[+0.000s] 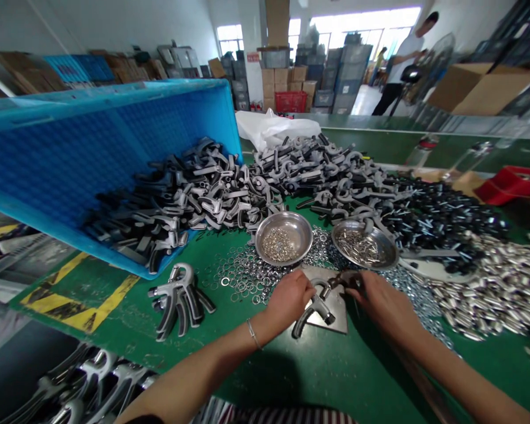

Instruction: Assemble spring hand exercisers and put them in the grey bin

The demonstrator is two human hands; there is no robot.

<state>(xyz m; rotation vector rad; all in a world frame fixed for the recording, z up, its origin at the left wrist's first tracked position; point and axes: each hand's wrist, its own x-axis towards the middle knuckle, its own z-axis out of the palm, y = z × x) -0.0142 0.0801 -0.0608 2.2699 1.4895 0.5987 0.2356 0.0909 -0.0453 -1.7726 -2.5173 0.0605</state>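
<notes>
My left hand (289,297) is closed on a grey hand-gripper part (314,307) that lies over a small metal plate (338,312) on the green table. My right hand (377,294) pinches the upper end of the same part, close to the plate's far edge. Just beyond my hands stand two shallow steel bowls: the left bowl (283,237) holds small rings, the right bowl (364,242) holds small pins. Loose washers (242,277) are scattered in front of the bowls.
A tipped blue crate (70,159) spills grey handle parts (194,194) at left. Assembled grippers (181,297) lie left of my hands. Black knobs (446,218) and metal springs (503,282) are heaped right. A red tray (512,182) sits far right; a person (401,59) stands behind.
</notes>
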